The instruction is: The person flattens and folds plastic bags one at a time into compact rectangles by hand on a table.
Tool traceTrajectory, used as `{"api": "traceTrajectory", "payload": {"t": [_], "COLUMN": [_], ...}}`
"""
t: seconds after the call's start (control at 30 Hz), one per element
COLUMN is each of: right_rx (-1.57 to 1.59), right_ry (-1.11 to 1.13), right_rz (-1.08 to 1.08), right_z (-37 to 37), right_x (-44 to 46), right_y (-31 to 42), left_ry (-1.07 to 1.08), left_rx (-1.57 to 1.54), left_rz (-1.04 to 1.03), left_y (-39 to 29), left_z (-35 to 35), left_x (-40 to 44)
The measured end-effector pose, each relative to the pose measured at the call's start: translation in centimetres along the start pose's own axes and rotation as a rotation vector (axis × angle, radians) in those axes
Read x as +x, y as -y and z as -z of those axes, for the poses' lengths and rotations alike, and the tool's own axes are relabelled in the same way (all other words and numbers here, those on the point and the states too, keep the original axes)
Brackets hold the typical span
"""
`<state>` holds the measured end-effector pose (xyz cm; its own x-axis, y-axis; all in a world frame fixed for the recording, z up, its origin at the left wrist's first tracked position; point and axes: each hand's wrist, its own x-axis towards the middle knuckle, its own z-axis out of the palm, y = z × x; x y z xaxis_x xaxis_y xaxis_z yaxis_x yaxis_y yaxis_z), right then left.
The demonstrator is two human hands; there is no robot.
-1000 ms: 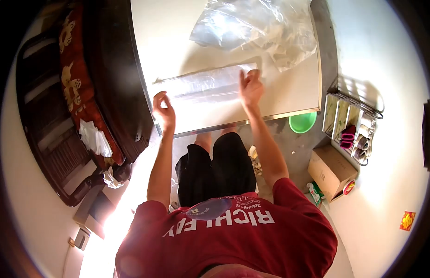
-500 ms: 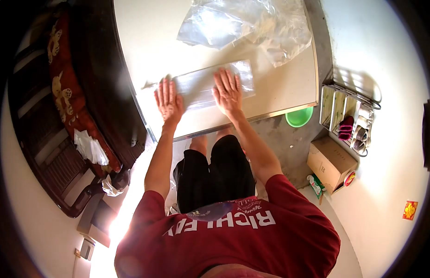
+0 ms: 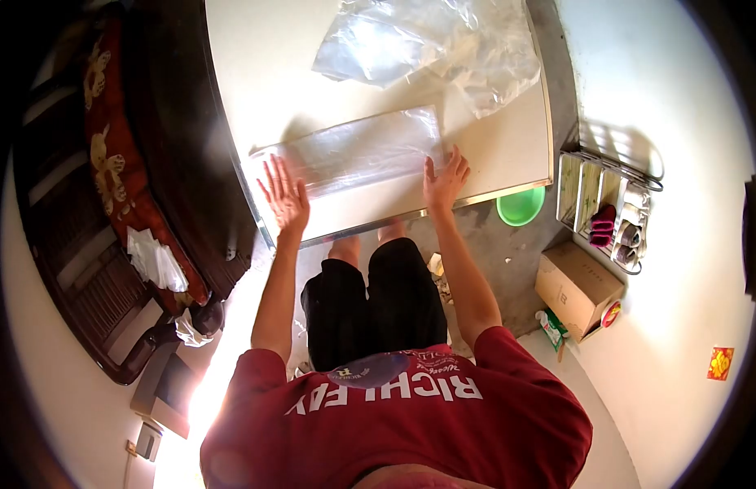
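Observation:
A clear plastic sheet, folded into a long strip (image 3: 358,151), lies flat and slightly slanted on the white table (image 3: 268,73). My left hand (image 3: 284,196) is spread over the strip's left end, near its lower edge. At the strip's lower right corner is my right hand (image 3: 446,181), its fingers apart and nothing in it. Whether its thumb touches the plastic I cannot tell. Farther back on the table lies a crumpled heap of clear plastic (image 3: 427,49).
A dark wooden bench (image 3: 109,301) with a red cushion stands at the left. Right of the table are a green basin (image 3: 521,206) on the floor, a shoe rack (image 3: 586,191) with shoes, and a cardboard box (image 3: 577,285).
Both hands first left the strip's ends and pressed flat on its middle. Since then they have moved apart, the left down and outward, the right to the lower right corner.

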<state>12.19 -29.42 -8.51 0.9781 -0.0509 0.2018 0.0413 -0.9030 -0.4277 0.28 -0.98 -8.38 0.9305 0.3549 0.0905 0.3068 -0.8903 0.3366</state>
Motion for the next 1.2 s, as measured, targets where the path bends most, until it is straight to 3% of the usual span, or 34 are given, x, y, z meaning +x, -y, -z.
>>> {"api": "traceTrajectory", "payload": {"t": [0.07,0.2,0.3,0.5,0.57,0.67,0.73,0.83,0.9,0.93,1.07,1.2], "right_rx": [0.046,-0.024,-0.096,0.195,0.470,0.600,0.498,0.587,0.535,0.566,0.534,0.401], "right_ry": [0.202,0.364,0.466,0.437,0.453,0.462,0.475,0.483,0.467,0.500,0.579,0.724], "right_rz": [-0.167,-0.334,-0.317,-0.223,-0.210,-0.179,-0.081,0.105,0.306,0.300,0.392,0.431], "right_z": [0.2,0.8,0.5,1.9,3.7,6.6,5.8,5.4,3.7,2.8,0.3,-2.3], "right_x": [-0.3,0.5,1.0,1.5,1.2,1.3,0.7,-0.6,-1.5,-2.2,-3.7,-5.6], "right_y": [-0.4,0.7,0.5,0.0,2.1,8.2,11.3,16.4,18.5,19.8,23.3,25.0], "left_ry": [0.104,0.199,0.207,0.181,0.147,0.170,0.156,0.127,0.174,0.223,0.269,0.046], "left_rx": [-0.098,-0.157,-0.186,-0.213,-0.231,-0.287,-0.323,-0.479,-0.632,-0.723,-0.713,-0.876], "left_rz": [-0.037,-0.130,-0.134,-0.133,-0.116,-0.080,-0.067,-0.051,0.118,0.262,0.437,0.702], "left_y": [-2.6,-6.3,-7.4,-7.3,-6.9,-6.6,-6.6,-7.2,-7.8,-7.8,-6.9,-6.6], "left_z": [0.6,-0.6,-1.2,-0.7,-0.4,0.6,0.8,1.0,1.3,1.5,0.9,2.6], "left_x": [-0.7,-1.9,-2.1,-2.2,-2.7,-3.5,-4.5,-5.9,-6.7,-7.4,-9.6,-9.6]}}
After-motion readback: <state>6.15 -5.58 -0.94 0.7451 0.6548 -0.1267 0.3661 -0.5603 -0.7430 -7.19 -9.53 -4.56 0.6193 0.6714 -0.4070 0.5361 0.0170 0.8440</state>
